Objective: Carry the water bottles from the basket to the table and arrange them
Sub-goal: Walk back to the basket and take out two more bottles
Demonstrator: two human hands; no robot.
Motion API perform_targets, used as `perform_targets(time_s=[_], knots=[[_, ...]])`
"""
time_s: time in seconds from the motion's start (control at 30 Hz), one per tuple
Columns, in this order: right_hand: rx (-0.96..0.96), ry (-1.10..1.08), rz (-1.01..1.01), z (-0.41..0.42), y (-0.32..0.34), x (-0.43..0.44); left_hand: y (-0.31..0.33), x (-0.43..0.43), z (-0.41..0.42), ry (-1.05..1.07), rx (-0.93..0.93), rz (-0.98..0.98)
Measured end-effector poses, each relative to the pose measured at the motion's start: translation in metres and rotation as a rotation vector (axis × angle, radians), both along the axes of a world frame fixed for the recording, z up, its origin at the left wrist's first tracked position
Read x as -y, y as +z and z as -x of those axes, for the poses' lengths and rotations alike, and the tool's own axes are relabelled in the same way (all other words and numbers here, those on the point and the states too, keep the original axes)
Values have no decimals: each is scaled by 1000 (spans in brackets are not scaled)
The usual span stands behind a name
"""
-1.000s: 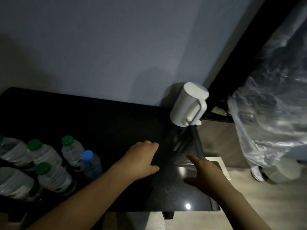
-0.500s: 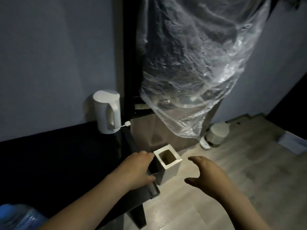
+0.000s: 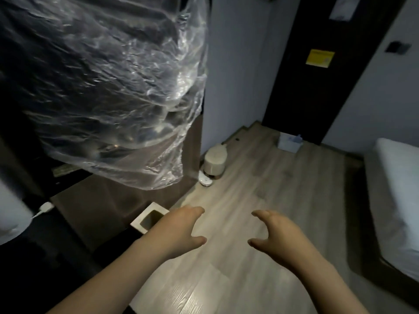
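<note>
Nearest, both hands hang empty over the wooden floor [image 3: 260, 177]: the left hand [image 3: 181, 230] and right hand [image 3: 278, 232] face each other, fingers [image 3: 195, 210] spread wide and curled, holding nothing. No water bottle shows here. Far ahead, by the dark door [image 3: 328, 91], sits a pale basket [image 3: 289, 143], slightly right of centre, so probably the right hand is nearer; its contents are too small to tell.

Single view only, head-mounted, wide-angle, looking forward and steeply down from standing height. Faces the wooden floor [image 3: 260, 200] and a dark door [image 3: 317, 87] at far right. Clear plastic sheeting [image 3: 102, 87] hangs close at left; a bed edge [image 3: 396, 189] cuts in at right. Both forearms enter from the near edge. No second view to overlap.
</note>
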State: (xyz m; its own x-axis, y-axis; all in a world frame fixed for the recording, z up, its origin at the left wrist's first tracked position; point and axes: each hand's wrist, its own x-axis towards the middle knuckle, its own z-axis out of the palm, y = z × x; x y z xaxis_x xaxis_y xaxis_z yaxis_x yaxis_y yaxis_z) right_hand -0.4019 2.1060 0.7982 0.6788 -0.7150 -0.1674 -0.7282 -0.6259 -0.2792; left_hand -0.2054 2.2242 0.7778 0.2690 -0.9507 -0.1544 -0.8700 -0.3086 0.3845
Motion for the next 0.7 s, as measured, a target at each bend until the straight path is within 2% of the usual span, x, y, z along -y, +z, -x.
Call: perform_targets(time_s=[0.23,0.5,0.7], knots=[[-42,-208,-27,20,-9,71,-10,116,4,-193,-15,8],[-56,-377,-77,-19,-1,174,-6,253,-38,-336,-12,28],[14,-487,17,-40,14,252,11,351,-61,-404,18,82]])
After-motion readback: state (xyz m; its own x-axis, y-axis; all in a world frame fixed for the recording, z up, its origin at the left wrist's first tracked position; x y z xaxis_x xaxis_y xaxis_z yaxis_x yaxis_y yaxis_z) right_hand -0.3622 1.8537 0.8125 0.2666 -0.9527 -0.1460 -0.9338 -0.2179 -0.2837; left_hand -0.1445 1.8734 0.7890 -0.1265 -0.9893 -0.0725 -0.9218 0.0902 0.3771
